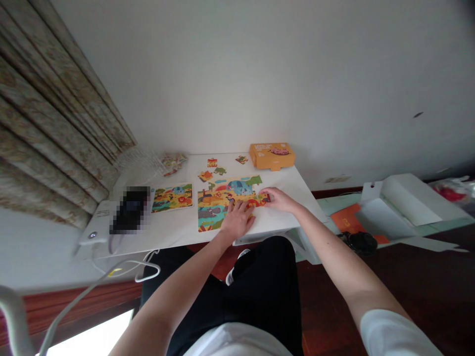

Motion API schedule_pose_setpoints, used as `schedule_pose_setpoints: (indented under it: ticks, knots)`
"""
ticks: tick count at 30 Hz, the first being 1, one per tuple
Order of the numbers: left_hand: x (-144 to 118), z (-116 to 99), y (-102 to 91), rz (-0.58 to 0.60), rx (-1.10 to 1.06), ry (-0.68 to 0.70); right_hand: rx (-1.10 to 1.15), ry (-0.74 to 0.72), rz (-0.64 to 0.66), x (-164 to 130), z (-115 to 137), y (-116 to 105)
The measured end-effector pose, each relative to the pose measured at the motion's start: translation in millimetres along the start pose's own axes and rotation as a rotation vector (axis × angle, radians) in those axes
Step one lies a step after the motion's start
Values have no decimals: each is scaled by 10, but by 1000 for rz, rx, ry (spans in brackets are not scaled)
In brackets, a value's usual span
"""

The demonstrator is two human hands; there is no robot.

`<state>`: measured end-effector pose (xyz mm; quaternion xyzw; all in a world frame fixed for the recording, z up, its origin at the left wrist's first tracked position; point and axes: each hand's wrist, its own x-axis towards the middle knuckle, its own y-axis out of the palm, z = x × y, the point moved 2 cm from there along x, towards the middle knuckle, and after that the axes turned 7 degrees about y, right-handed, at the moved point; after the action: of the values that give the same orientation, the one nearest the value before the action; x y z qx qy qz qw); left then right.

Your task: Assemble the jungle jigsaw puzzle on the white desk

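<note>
A partly joined animal jigsaw puzzle lies on the white table. My left hand rests flat on the puzzle's lower right part, fingers spread. At the puzzle's right edge my right hand presses its fingertips on a puzzle piece. Loose puzzle pieces lie behind the puzzle. A printed picture card of the same scene sits to the left.
An orange puzzle box stands at the table's back right. A blurred dark device lies at left on a white base with cables. Curtains hang left. White boxes and an orange sheet lie on the floor right.
</note>
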<state>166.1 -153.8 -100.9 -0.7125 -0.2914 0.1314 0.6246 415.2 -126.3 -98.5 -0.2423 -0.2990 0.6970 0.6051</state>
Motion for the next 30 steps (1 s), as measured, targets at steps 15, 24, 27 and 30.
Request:
schedule_pose_setpoints:
  ticks: [15, 24, 27, 30]
  knots:
    - [-3, -1, 4, -23, -16, -1, -86, 44, -291, -239, 68, 221]
    - [-6, 0, 6, -22, -11, 4, -371, 71, -346, -389, 130, 563]
    - [-7, -3, 5, -27, -16, 2, -377, 64, -341, -393, 129, 550]
    - [-3, -6, -3, -25, -18, -2, -386, 52, -346, -400, 124, 545]
